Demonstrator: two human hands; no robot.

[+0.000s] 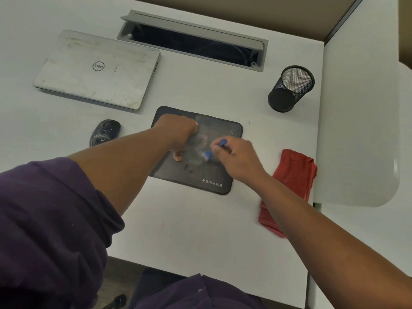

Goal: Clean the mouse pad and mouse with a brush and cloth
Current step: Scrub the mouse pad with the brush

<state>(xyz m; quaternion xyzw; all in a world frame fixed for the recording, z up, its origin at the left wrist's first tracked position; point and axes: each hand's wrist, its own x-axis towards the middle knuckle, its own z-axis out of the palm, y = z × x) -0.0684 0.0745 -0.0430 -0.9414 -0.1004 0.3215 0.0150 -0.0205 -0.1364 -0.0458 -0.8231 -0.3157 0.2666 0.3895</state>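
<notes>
Mouse pad (194,175) dark, seemingly dusty.

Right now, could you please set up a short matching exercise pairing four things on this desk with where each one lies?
Things:
1. mouse
2. red cloth
3. blue brush
4. mesh pen cup

Places:
A. held in the right hand, over the mouse pad
B. far right of the desk, beyond the cloth
C. left of the mouse pad, in front of the closed laptop
D. flat on the desk, right of the mouse pad

Pairs: 1-C, 2-D, 3-A, 4-B
</notes>
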